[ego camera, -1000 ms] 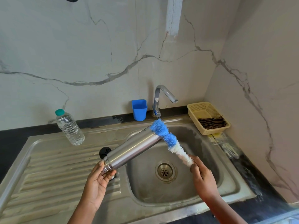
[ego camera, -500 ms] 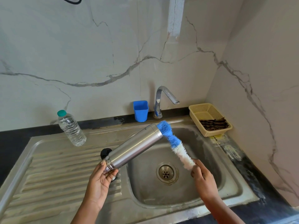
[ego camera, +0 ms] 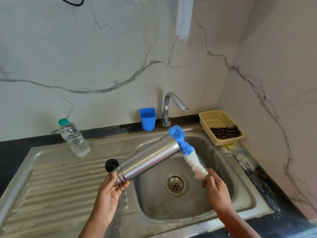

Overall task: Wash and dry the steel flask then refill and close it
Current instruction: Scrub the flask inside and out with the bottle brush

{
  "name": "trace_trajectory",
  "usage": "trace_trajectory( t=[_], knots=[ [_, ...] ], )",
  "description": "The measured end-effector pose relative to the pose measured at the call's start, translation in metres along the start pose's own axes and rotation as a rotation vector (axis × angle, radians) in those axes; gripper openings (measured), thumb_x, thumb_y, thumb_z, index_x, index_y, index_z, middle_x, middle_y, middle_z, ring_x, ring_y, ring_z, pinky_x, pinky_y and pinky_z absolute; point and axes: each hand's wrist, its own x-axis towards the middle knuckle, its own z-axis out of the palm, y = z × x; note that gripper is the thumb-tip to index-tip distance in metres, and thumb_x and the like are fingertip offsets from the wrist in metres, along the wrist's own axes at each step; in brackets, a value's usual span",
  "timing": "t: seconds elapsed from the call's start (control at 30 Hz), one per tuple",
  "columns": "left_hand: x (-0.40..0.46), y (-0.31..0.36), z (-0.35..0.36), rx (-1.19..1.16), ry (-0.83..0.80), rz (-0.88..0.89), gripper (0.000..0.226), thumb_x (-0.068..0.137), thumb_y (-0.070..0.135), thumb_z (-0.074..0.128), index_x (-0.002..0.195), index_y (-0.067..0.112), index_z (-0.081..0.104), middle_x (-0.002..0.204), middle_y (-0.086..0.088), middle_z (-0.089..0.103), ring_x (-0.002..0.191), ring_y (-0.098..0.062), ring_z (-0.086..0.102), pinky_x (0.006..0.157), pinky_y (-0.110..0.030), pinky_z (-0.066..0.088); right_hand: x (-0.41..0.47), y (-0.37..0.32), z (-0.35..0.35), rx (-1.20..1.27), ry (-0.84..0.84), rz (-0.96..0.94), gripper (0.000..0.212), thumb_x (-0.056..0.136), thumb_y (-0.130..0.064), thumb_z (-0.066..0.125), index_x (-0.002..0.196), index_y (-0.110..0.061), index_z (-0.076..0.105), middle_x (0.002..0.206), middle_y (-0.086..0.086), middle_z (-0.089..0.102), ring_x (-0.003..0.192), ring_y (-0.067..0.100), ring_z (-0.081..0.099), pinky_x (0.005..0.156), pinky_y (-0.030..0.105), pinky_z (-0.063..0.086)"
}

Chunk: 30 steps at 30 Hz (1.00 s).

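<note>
A water bottle [ego camera: 74, 138] stands at the sink's [ego camera: 51, 177] back left, the black cap [ego camera: 111, 165] on the drainboard. The left hand [ego camera: 109, 193] grips the steel flask [ego camera: 149, 160] at its mouth end, long axis rising rightward over the basin. The right hand [ego camera: 216, 188] clasps the bottle brush [ego camera: 187, 152], bristles touching the flask's far base.

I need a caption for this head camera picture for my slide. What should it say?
Left hand holds the steel flask over the sink while the right hand scrubs its base with a blue-and-white brush.
</note>
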Motion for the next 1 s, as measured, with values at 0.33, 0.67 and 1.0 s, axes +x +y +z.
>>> trace_trajectory(
  t=[0.33, 0.67, 1.0],
  knots=[
    [0.001, -0.003, 0.008, -0.012, 0.016, 0.015, 0.021, 0.100, 0.009, 0.044, 0.095, 0.010, 0.064, 0.091, -0.009, 0.066, 0.073, -0.016, 0.070, 0.066, -0.026, 0.061, -0.005, 0.008, -0.002, 0.030, 0.067, -0.063, 0.028, 0.078, -0.032, 0.033, 0.077, -0.023, 0.059, 0.052, -0.005, 0.043, 0.052, 0.011, 0.036, 0.056, 0.031, 0.029],
    [-0.006, -0.020, 0.035, 0.075, 0.016, 0.055, 0.022, 0.102, 0.004, 0.041, 0.094, 0.010, 0.062, 0.083, -0.001, 0.071, 0.074, -0.014, 0.070, 0.067, -0.026, 0.061, 0.004, 0.028, -0.024, -0.066, 0.070, 0.021, 0.024, 0.077, -0.033, 0.031, 0.073, -0.030, 0.055, 0.053, -0.006, 0.046, 0.052, 0.011, 0.038, 0.055, 0.032, 0.032],
    [-0.005, -0.031, 0.055, 0.081, 0.009, 0.057, 0.019, 0.101, 0.007, 0.044, 0.106, 0.007, 0.062, 0.092, -0.006, 0.072, 0.080, -0.017, 0.071, 0.074, -0.029, 0.061, 0.035, 0.032, -0.045, -0.176, 0.061, 0.056, 0.030, 0.078, -0.039, 0.031, 0.085, -0.030, 0.058, 0.054, -0.008, 0.055, 0.052, 0.008, 0.050, 0.050, 0.028, 0.035]
  ],
)
